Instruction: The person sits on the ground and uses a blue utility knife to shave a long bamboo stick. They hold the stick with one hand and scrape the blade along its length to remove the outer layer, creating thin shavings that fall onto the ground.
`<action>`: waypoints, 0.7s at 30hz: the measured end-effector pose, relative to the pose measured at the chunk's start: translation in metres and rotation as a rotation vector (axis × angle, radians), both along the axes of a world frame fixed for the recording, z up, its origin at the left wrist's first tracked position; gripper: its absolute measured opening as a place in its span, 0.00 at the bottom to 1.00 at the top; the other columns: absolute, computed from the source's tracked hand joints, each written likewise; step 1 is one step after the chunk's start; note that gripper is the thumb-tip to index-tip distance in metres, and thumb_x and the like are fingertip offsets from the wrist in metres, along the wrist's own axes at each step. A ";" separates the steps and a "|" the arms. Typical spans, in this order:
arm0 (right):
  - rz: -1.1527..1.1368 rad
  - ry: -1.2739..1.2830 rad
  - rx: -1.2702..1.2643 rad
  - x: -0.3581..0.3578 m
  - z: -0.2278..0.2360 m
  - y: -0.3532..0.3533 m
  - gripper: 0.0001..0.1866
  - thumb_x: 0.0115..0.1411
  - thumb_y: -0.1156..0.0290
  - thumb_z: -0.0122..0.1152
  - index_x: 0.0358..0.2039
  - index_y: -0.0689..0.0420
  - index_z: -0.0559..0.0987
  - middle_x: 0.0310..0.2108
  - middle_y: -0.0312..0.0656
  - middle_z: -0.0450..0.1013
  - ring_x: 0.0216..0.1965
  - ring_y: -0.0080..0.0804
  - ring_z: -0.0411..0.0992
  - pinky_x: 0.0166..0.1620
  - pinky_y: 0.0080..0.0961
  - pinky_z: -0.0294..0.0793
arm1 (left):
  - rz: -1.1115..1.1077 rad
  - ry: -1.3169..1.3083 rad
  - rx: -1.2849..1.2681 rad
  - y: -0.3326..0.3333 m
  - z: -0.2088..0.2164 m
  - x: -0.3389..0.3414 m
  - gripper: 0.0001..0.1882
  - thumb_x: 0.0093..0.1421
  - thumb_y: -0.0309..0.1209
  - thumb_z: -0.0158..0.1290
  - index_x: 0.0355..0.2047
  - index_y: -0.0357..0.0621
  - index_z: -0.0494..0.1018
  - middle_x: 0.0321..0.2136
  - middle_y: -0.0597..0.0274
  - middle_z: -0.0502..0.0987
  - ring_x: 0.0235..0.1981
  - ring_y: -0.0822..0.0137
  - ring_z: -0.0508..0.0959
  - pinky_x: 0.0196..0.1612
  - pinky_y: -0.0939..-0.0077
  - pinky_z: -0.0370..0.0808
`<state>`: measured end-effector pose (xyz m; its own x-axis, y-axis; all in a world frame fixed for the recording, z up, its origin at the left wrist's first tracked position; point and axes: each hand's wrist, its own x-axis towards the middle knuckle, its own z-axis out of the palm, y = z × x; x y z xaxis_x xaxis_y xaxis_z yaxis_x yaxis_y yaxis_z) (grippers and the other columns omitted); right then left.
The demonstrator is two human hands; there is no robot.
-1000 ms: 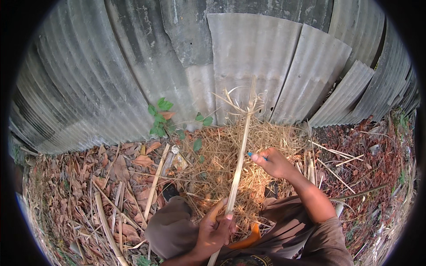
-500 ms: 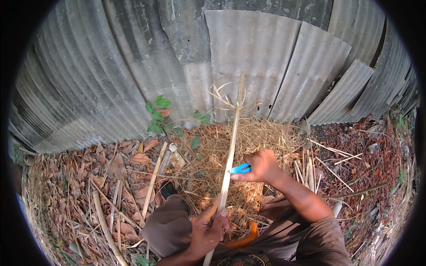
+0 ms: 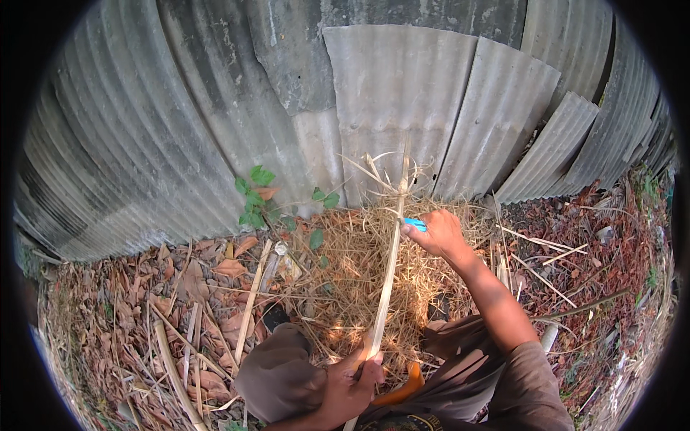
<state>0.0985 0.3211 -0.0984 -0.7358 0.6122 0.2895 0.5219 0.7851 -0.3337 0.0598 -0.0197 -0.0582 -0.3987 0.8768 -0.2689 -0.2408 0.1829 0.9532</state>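
Note:
A long pale bamboo strip [image 3: 389, 287] slants up and away from my lap, with thin curled shavings [image 3: 392, 188] clinging near its far end. Low down on the strip, my left hand [image 3: 353, 384] is wrapped round it. My right hand [image 3: 440, 233] grips a blue utility knife [image 3: 415, 225], which meets the strip just below the curls. The blade itself is too small to make out.
Corrugated grey metal sheets [image 3: 402, 86] form a fence ahead. A heap of shavings [image 3: 345, 287] covers the ground between my legs. Cut bamboo pieces [image 3: 253, 294] lie among dry leaves [image 3: 190, 280] at left. A leafy green plant [image 3: 253, 205] grows by the fence. An orange object [image 3: 408, 388] sits near my lap.
My right hand has pushed the knife away along the strip, toward the curled shavings. My left hand, still holding the strip, has shifted slightly right and down.

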 end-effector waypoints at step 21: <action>0.358 -0.180 -0.142 0.026 0.044 -0.110 0.39 0.47 0.28 0.54 0.11 0.57 0.77 0.06 0.45 0.65 0.10 0.44 0.70 0.18 0.37 0.71 | 0.113 -0.058 0.003 0.012 0.010 -0.015 0.25 0.65 0.28 0.48 0.62 0.44 0.59 0.18 0.63 0.71 0.11 0.82 0.63 0.14 0.88 0.61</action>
